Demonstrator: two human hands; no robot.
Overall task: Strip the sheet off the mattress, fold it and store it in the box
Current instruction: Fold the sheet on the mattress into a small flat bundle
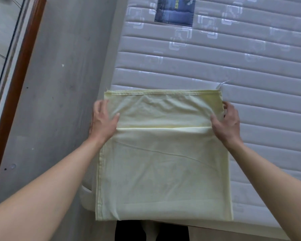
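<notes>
Two hands work one pale yellow sheet (pixel 163 148) folded into a square on the near corner of a bare quilted mattress (pixel 233 54). Left hand (pixel 103 119) grips the sheet's left edge, thumb on top and fingers tucked under the fabric; right hand (pixel 225 119) pinches the right edge the same way. One fold line crosses the sheet between them. One blue label (pixel 175 10) is stitched to the mattress farther up. Grey floor (pixel 59 84) runs along the left, bordered by one brown wooden strip (pixel 16 80).
</notes>
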